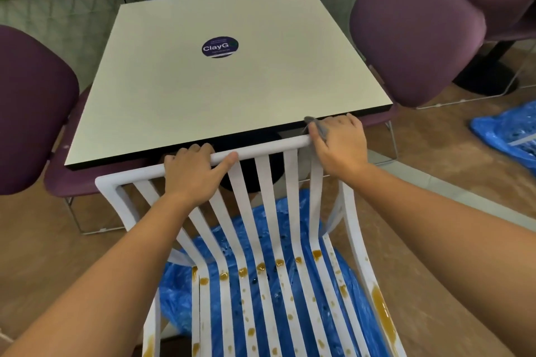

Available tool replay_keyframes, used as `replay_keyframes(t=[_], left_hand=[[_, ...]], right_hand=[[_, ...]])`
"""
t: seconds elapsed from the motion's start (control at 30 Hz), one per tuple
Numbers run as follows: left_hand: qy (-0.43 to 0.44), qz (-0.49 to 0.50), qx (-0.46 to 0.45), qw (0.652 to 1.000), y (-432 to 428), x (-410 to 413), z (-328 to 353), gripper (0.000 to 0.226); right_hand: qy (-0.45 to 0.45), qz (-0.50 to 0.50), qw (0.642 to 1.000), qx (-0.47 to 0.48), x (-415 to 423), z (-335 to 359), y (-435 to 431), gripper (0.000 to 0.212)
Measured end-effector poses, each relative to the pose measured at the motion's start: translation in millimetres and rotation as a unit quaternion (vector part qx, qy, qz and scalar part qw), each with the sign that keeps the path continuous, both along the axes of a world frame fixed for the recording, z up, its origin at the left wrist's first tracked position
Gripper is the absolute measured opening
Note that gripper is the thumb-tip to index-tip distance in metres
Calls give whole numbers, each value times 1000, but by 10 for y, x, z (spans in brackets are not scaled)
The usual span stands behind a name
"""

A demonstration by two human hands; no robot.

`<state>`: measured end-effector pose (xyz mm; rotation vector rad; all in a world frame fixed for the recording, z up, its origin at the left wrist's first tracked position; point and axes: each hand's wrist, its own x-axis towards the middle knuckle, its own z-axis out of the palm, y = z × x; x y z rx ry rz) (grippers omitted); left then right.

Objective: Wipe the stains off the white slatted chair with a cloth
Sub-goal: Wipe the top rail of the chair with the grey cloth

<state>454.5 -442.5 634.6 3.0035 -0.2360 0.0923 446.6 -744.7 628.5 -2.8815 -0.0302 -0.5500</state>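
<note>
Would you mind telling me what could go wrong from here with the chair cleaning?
1. The right hand bunches the grey cloth on the white slatted chair, beside the table edge; knuckles may knock it.
2. The brown stains look wet and could smear or drip onto the blue plastic sheet.
3. The left hand only grips the top rail; the chair might shift.

A square, cream-topped bench with a dark edge stands in the middle, and a round dark sticker reading "ClayG" lies on it toward the far side. A purple padded chair is drawn up at its left, another purple chair at its right. A crumpled blue plastic sheet is spread over the brown floor, and a second blue sheet lies at the right edge.
</note>
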Motion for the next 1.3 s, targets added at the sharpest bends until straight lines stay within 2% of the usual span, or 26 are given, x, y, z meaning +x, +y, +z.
replay_keyframes(t=[0.1,0.23,0.3,0.4,0.43,0.5,0.57,0.73,0.87,0.93,1.0,1.07,1.2,1.3], left_hand=[[-27,-8,-47,999,16,-25,-13,60],[-22,5,-144,989,51,-79,55,57],[9,-28,-195,980,72,-78,72,59],[57,-50,-274,959,399,-43,58,57],[44,-31,-249,967,561,-18,48,50],[-17,71,-145,987,903,32,53,39],[-23,189,-117,975,1260,3,21,36],[22,199,-312,929,1530,-104,-57,48],[74,238,-375,893,1539,-26,134,72],[114,230,-397,881,1578,21,224,69],[138,202,-401,883,1640,59,228,48],[116,200,-410,882,1698,51,184,31],[-25,214,-333,918,1835,-106,142,31],[-31,167,-340,925,1922,-260,28,31]], right_hand=[[56,22,994,-94,62,125,330,47],[105,43,987,-114,111,172,851,45],[95,38,990,-98,109,134,1126,51],[29,53,994,-97,41,-14,1557,46],[12,59,993,-102,14,-61,1657,44],[-15,69,991,-109,-22,-149,1787,42],[-39,77,991,-105,-49,-224,1891,42],[-36,122,990,-68,-106,-291,2322,50],[17,193,980,-56,-99,-203,2884,57],[29,216,974,-55,-88,-212,3138,60],[32,239,967,-84,-101,-251,3368,66],[38,260,956,-129,-116,-304,3559,71],[36,310,930,-192,-147,-406,3758,68],[59,396,884,-241,-244,-677,3792,66]])
